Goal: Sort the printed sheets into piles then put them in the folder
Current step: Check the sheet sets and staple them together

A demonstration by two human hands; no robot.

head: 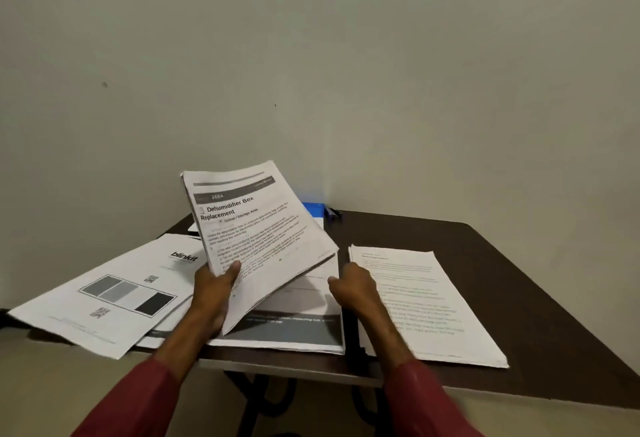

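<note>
I am gripping a sheaf of printed sheets (252,229) in my left hand (211,293), thumb on top, tilting it above the middle pile (294,332) at the worktop's (502,281) near edge. My right hand (353,289) is curling beside that pile; whether it is pinching paper, I cannot tell. The left pile (104,301) is overhanging the left edge, the right pile (426,301) is lying near the near edge, and the blue folder (314,210) is lying at the far edge.

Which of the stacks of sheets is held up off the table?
The stack headed "Dehumidifier Box Replacement", gripped by the left hand and tilted up. The blinkit pile, the middle pile and the right pile lie on the table.
</note>
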